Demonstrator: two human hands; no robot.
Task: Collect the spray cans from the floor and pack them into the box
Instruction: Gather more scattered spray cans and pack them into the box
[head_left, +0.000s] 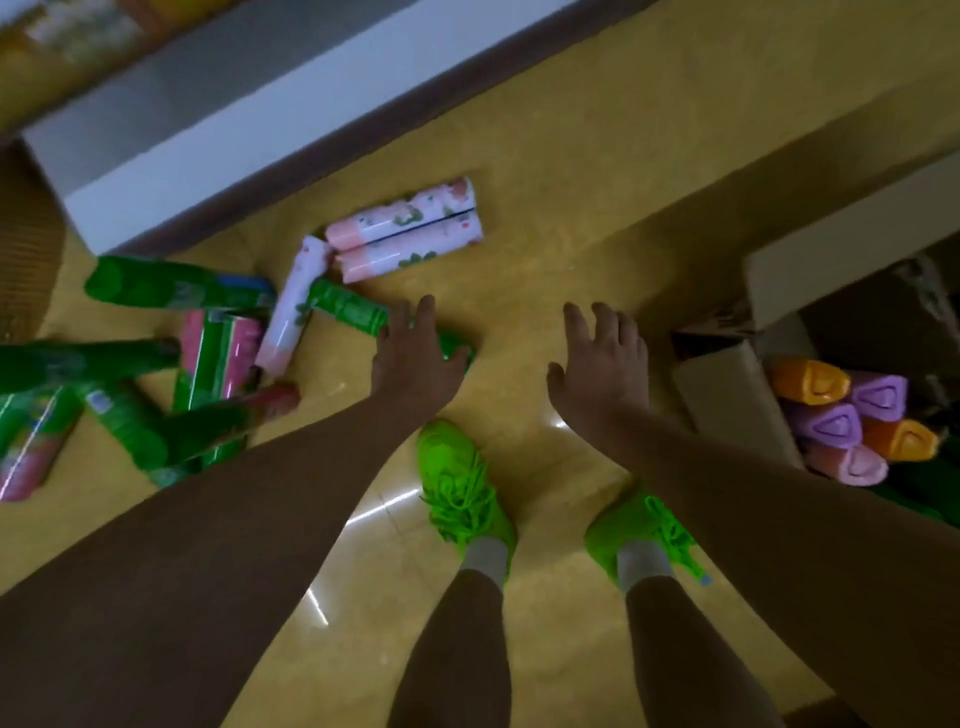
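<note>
Several spray cans lie scattered on the yellow floor at the left. A green can (349, 305) lies slantwise under my left hand (413, 353), whose straight fingers reach over its right end. Two pink-and-white cans (410, 228) lie side by side beyond it, and a third pink-and-white can (293, 306) lies beside the green one. More green and pink cans (208, 358) are heaped further left. My right hand (602, 358) hovers open over bare floor, holding nothing. The cardboard box (727, 400) stands at the right with several cans upright inside, orange and purple caps (852, 415) showing.
A white shelf base (218, 130) runs along the far side of the floor. My two feet in bright green shoes (462, 483) stand between the cans and the box. A brown woven surface (26, 234) sits at the far left edge.
</note>
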